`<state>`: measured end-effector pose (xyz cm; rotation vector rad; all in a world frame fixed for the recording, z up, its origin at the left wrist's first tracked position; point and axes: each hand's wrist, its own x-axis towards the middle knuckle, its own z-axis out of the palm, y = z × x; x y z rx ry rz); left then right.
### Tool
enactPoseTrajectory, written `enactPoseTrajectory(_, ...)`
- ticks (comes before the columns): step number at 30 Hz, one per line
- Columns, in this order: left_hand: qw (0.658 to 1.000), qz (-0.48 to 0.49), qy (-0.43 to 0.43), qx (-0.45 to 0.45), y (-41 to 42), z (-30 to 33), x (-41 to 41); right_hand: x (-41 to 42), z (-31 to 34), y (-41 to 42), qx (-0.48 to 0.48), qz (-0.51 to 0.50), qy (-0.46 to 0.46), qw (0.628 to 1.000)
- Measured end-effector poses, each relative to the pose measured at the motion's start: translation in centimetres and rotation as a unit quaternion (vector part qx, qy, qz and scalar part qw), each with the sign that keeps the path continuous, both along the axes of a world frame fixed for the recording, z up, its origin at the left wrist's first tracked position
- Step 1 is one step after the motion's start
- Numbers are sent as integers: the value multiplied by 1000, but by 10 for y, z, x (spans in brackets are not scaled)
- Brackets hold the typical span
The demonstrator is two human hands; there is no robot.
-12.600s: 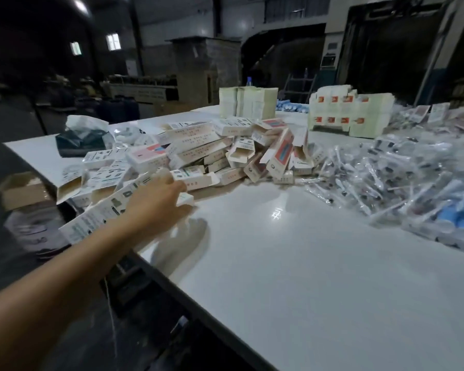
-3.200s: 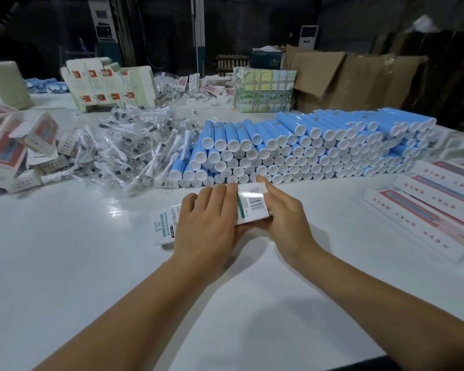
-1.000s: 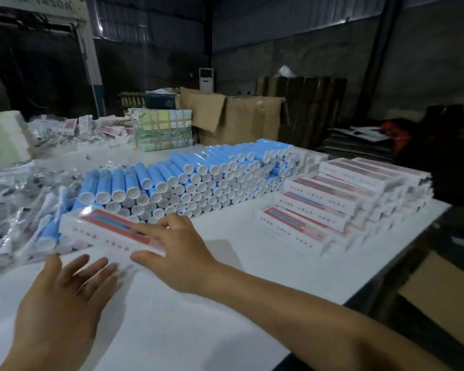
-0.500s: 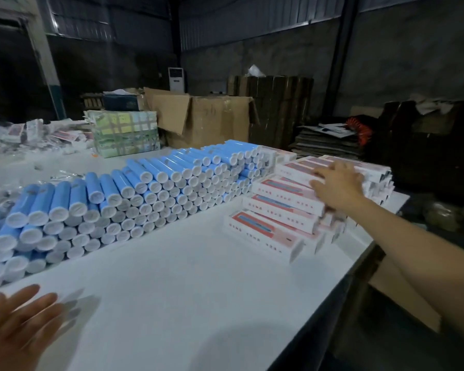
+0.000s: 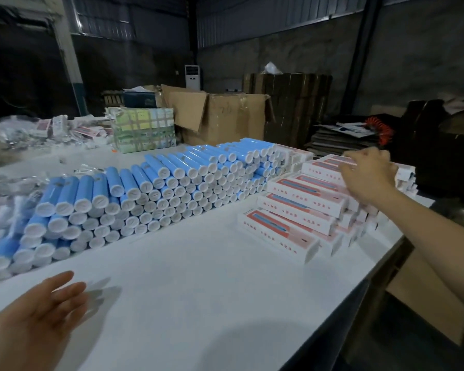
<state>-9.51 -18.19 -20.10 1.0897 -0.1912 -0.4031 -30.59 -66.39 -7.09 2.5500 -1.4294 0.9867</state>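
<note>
The right hand (image 5: pixel 367 178) rests on the stack of red-and-white boxes (image 5: pixel 300 210), its grip impossible to tell, while the left hand (image 5: pixel 35 314) hovers flat and wide over the white table (image 5: pixel 198 290).

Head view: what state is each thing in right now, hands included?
Red-and-white boxes: closed, stacked flat in stepped rows.
Right hand: fingers relaxed, resting on the top of that stack.
Left hand: open, fingers straight, over the table.
Blue tubes: capped, stacked on their sides.
Cardboard carton: flaps open.
</note>
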Motion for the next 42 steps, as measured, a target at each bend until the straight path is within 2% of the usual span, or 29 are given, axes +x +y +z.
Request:
enactPoseTrajectory(3,1000,-4,16,-19,9,23,-7,30,27,54,-41,145,-145,978)
enactPoseTrajectory(7,999,36,18,-11,6,31,-24,76,45,158,-50,365,-261,892)
enactPoseTrajectory(10,999,40,26,-6,5,39,-30,104,31,234,-47,473,-273,836)
enactPoseTrajectory(14,998,48,48,-7,6,43,-32,133,-17,306,-26,559,-203,803)
enactPoseTrajectory(19,999,40,31,12,6,44,-32,153,-87,338,52,586,-48,807)
enactPoseTrajectory(22,999,29,9,35,8,46,-33,160,-107,339,23,593,78,801)
enactPoseTrajectory(30,999,14,13,39,9,46,-35,161,-108,338,12,600,81,796)
enactPoseTrajectory(35,998,21,6,60,8,48,-39,158,-104,341,39,609,82,788)
enactPoseTrajectory(39,993,-5,-18,117,10,54,-42,156,-104,340,48,604,90,790)
enactPoseTrajectory(42,975,-26,-75,208,30,69,-28,156,-106,338,41,597,101,795)
